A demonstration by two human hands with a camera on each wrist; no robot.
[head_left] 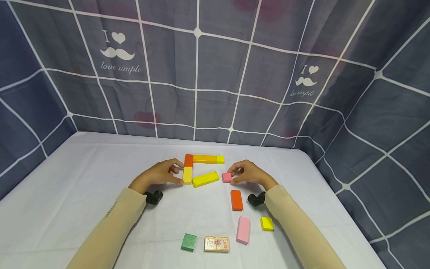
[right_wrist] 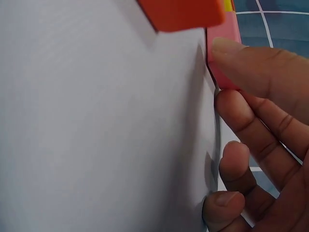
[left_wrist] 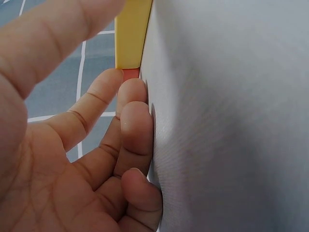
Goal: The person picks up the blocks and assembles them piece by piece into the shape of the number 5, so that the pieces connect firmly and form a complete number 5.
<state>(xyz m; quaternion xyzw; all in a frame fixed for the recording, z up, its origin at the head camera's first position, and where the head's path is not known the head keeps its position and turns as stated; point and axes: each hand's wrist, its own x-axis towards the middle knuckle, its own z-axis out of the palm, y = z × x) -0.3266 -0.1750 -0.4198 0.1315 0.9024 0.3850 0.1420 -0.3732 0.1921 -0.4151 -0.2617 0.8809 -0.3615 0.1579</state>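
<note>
My left hand (head_left: pixel 161 174) rests beside the left edge of the block row, fingers loosely bent. Its thumb touches a light yellow block (head_left: pixel 187 175), and its index fingertip is right at the orange-red block (head_left: pixel 189 160) beyond, as the left wrist view shows. With thumb and index finger, my right hand (head_left: pixel 252 174) pinches a small pink block (head_left: pixel 226 178) low over the white cloth. Between the hands lies a bright yellow block (head_left: pixel 205 179), set at a slant. An amber block (head_left: pixel 205 159) and a small yellow block (head_left: pixel 220 160) extend the row rightward at the back.
Nearer on the white table (head_left: pixel 151 239) lie an orange block (head_left: pixel 236 200), a long pink block (head_left: pixel 243 230), a yellow square (head_left: pixel 267 223), a green square (head_left: pixel 189 242) and a patterned block (head_left: pixel 216 244). A grey checked curtain (head_left: pixel 215 67) encloses the back and sides.
</note>
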